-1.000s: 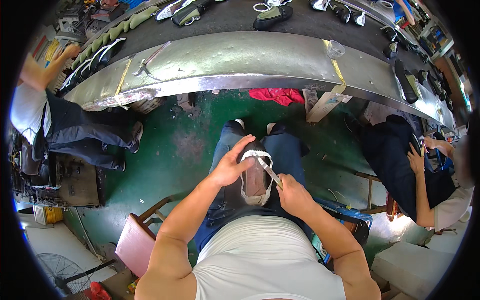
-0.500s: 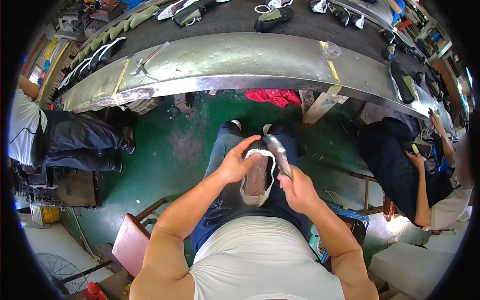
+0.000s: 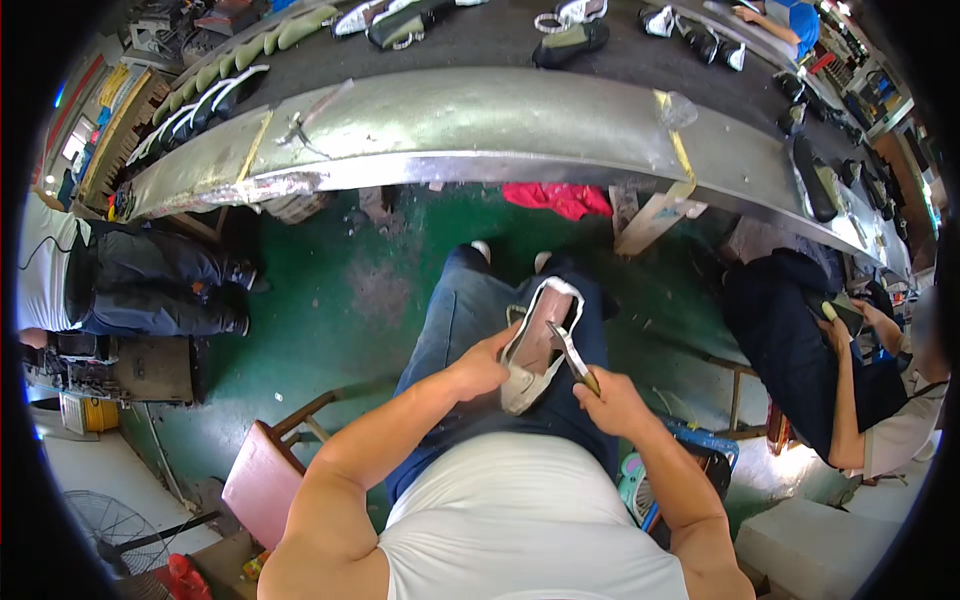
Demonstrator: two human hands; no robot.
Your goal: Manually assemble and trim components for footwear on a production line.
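Observation:
My left hand (image 3: 482, 370) grips the near left side of a shoe (image 3: 535, 352) held over my lap. The shoe is bottom up, with a pale brown insole board inside a white turned-in edge and a beige end nearest me. Its far end now points away and slightly right. My right hand (image 3: 612, 402) is closed around a metal hand tool (image 3: 571, 357) with a brownish-yellow grip and a narrow, bent tip. That tip lies over the insole beside the right edge of the shoe. Whether it touches is unclear.
Ahead runs a metal-edged bench (image 3: 420, 120) with a dark belt carrying several shoes (image 3: 572, 42). On its metal ledge lies a thin-handled tool (image 3: 300, 128). A pink-seated chair (image 3: 262, 480) is at my left. One person sits on each side. Red cloth (image 3: 557, 199) lies under the bench.
The shoe has tilted, its far end swinging right and its near end left. My left hand has slid from its far edge to its near left side. The tool has moved nearer me.

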